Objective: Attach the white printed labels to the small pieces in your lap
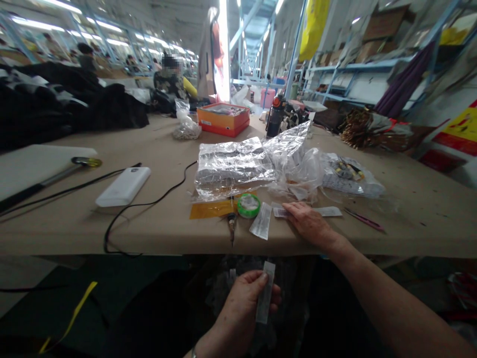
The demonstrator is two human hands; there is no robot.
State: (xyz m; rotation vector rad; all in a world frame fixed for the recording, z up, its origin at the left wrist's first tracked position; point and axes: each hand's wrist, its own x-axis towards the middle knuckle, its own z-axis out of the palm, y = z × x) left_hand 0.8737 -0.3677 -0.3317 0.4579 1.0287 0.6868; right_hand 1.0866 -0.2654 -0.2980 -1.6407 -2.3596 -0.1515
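My left hand [246, 298] is below the table edge, its fingers closed around a small clear plastic sleeve [265, 293] held upright. My right hand [309, 223] lies on the brown table [67, 219] with fingers stretched flat over a small white label strip [328, 212]. Just left of that hand lies another clear sleeve [261, 221], then a green-rimmed round tin [249, 205], a yellow strip [208, 209] and a soldering-type tool [231, 223] pointing at the table edge. Behind them sits a pile of shiny clear plastic bags [238, 166].
A white power bank [123, 186] with a black cable [149, 201] lies at the left, beside a screwdriver [55, 175]. An orange box [222, 119], a dark bottle [276, 117] and black cloth [59, 107] stand farther back. Pink tweezers [363, 219] lie at the right. A person sits at the far end.
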